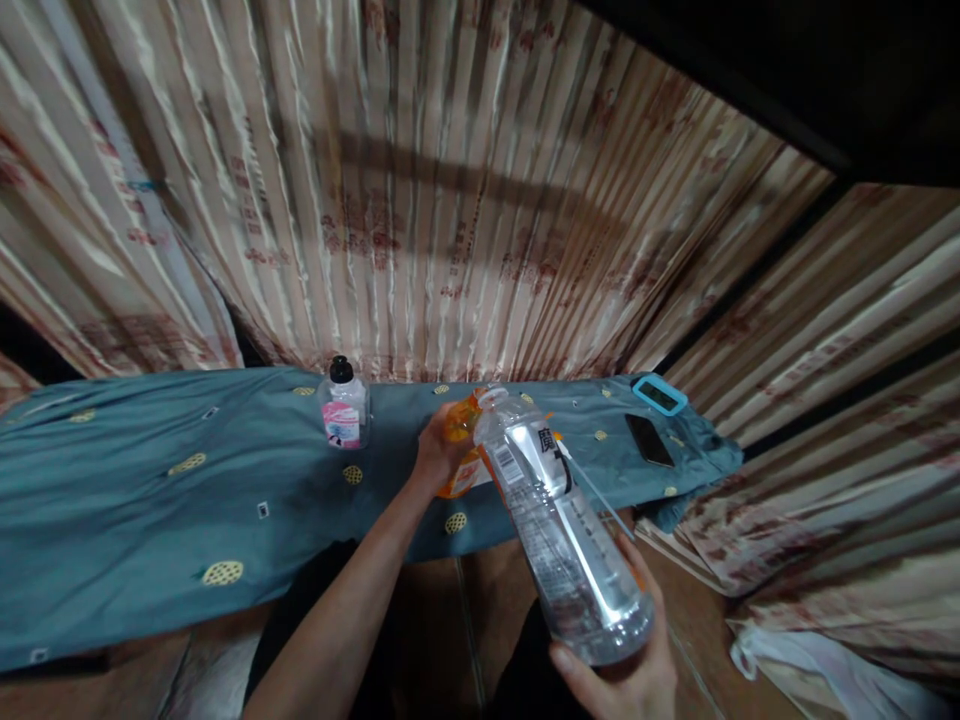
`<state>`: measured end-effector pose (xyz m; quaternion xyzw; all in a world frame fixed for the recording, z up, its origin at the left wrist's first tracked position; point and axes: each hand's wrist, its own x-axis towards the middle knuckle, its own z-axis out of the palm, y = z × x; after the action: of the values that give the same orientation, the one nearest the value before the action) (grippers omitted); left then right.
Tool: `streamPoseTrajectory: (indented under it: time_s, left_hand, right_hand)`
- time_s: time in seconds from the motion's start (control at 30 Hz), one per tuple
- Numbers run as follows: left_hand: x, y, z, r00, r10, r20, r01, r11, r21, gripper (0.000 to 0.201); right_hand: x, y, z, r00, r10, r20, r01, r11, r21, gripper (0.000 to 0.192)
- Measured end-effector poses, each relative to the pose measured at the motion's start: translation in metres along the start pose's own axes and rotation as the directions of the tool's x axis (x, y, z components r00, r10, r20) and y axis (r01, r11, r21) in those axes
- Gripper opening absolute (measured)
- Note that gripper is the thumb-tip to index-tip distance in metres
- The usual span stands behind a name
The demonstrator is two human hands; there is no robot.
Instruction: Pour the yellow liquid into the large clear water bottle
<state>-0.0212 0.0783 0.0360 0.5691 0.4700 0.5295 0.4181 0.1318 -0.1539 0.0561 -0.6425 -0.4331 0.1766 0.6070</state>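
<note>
My right hand [626, 660] grips the base of a large clear plastic bottle [559, 520], tilted so its white-capped neck points away toward the orange bottle. My left hand [439, 450] holds an orange bottle [463, 440] that stands on the blue-green cloth [150, 480]. The clear bottle's mouth sits right beside the top of the orange one. A thin tube or straw [596, 490] runs along the clear bottle.
A small clear bottle with a black cap and pink label [343, 408] stands left of my hand. A dark phone [649, 440] and a teal-framed device [659, 395] lie at the cloth's right end. Striped curtains [450, 200] hang behind. White cloth [810, 670] lies at lower right.
</note>
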Motion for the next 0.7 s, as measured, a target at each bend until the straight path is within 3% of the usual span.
streamPoseTrajectory:
  time_s: [0.43, 0.7]
  left_hand:
    - [-0.0004, 0.0023, -0.002, 1.0, -0.004, -0.02, 0.005, 0.999, 0.033, 0.046]
    - [0.0013, 0.0031, 0.0019, 0.999, -0.026, -0.037, 0.027, 0.999, 0.028, 0.036]
  right_hand:
    - [-0.0013, 0.0011, 0.0, 0.996, -0.09, -0.022, 0.087, 0.988, -0.128, 0.105]
    - [-0.0018, 0.0049, -0.0003, 0.995, -0.094, -0.018, 0.09, 0.985, -0.149, 0.104]
